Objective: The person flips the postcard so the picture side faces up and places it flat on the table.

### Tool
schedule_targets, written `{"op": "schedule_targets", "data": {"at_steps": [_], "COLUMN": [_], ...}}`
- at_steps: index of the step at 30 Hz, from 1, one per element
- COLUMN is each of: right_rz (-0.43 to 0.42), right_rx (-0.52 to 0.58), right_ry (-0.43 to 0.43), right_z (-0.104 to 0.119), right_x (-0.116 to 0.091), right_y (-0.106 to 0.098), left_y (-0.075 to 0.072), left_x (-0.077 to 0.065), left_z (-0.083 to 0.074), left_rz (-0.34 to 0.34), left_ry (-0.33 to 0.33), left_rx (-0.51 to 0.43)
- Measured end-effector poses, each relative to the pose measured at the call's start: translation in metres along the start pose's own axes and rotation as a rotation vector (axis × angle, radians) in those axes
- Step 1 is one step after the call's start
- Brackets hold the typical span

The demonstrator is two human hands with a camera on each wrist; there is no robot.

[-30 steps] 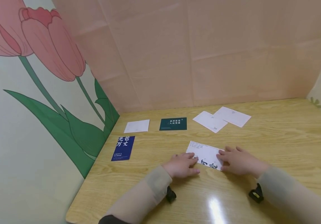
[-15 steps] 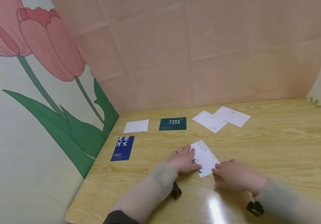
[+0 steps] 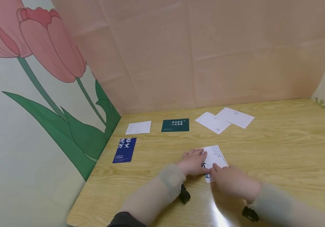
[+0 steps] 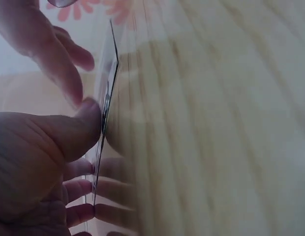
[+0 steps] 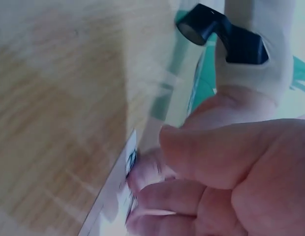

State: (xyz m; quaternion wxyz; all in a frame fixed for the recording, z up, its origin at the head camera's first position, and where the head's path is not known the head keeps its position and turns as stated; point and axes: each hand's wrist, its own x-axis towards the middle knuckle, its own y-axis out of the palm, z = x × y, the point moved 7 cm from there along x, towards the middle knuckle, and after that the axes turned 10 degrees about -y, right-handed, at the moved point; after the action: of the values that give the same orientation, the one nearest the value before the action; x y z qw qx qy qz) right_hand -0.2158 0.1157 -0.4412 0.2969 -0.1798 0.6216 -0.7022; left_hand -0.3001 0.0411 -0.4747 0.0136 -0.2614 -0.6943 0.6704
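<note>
Two hands touch a rectangular card.

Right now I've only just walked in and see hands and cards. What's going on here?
A person has both hands on a white card with dark characters, which sits at an angle on a wood-grain table. The left hand touches its left side; the fingers of the right hand are at its near right part. Beyond it or to its left lie a blue card, a green card, a lone white card and two overlapping white cards, untouched.
</note>
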Motion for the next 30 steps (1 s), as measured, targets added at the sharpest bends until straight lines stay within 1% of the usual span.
{"op": "schedule_targets", "data": {"at_steps": [6,10,13,20,25,30], "right_rz": [0.017,0.003,0.002,-0.025,-0.044,-0.077], "right_rx": [-0.013,-0.011,0.010,0.005,-0.010,-0.027], "right_ry": [0.053,0.082,0.102,0.125,0.138,0.143], "right_z": [-0.001,-0.005,-0.013,-0.043,-0.067,-0.092], "right_x": [-0.003,-0.011,-0.020,-0.043,-0.060,-0.078], "right_y": [0.016,0.019,0.019,0.022,0.023,0.021], "left_y": [0.001,0.000,0.001,0.002,0.001,0.000], "left_x": [0.003,0.003,0.004,0.003,0.003,0.002], "left_z": [-0.010,-0.009,-0.005,0.016,0.031,0.052], "left_rz": [0.015,-0.005,-0.021,-0.008,-0.021,-0.034], "left_ry": [0.040,0.047,0.048,0.012,-0.007,-0.063], "left_rx": [-0.060,-0.090,-0.107,-0.145,-0.158,-0.207]}}
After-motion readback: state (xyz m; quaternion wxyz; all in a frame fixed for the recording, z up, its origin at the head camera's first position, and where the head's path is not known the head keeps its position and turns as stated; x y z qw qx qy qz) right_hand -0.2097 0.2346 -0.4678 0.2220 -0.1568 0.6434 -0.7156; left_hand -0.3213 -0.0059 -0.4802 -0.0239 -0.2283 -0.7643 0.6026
